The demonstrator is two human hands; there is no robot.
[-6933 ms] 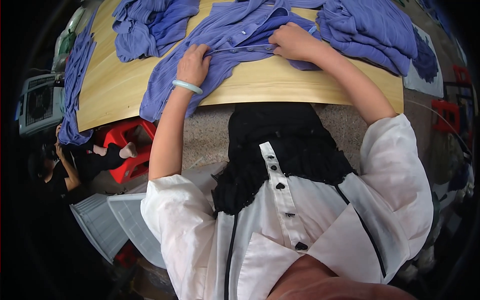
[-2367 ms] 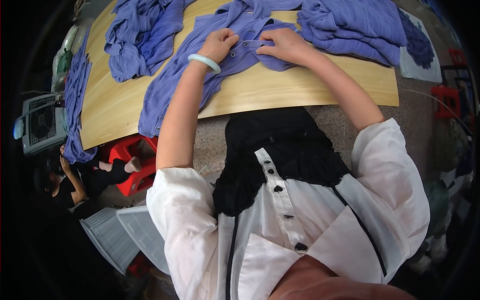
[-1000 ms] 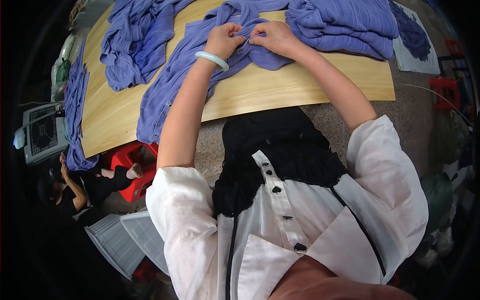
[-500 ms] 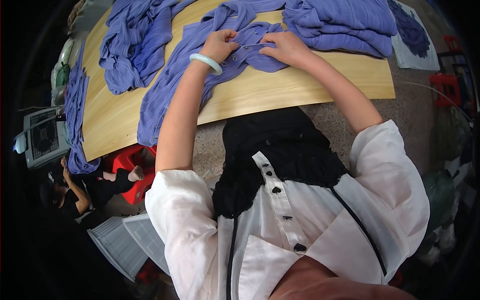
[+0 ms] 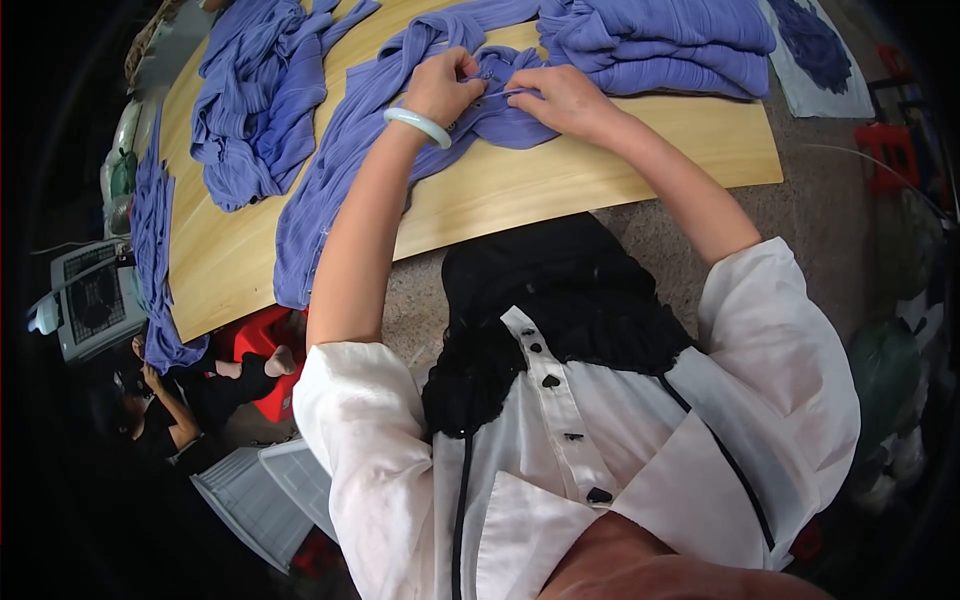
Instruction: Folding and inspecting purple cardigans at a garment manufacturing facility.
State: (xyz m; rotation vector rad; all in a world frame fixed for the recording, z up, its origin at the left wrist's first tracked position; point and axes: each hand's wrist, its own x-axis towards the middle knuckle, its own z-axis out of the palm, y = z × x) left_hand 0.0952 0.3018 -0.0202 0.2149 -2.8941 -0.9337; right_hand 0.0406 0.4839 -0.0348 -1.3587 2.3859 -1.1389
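Note:
A crumpled violet-blue garment (image 5: 340,185) of crinkled cloth lies across the wooden table, one end hanging over the near edge. Small, dark, round fastenings show along its edge between my hands. My left hand (image 5: 443,88), with a pale bangle on the wrist, is closed with thumb and fingertips pinching the cloth. Opposite it, my right hand (image 5: 567,102) pinches the same edge between thumb and forefinger, and the strip between them looks taut. Exact fingertip contact is partly hidden by the folds.
A folded stack of violet-blue garments (image 5: 665,50) stands right of my hands. To the left lies a loose heap (image 5: 258,110), and more cloth (image 5: 153,220) hangs off the table (image 5: 600,172). At lower left, a person (image 5: 170,405) sits near a red stool (image 5: 272,400) and pale baskets (image 5: 255,505).
The view has shifted slightly, so the table sits a little differently. My hands stay on the garment's edge; my left hand has turned a little, now covering more of the fastenings.

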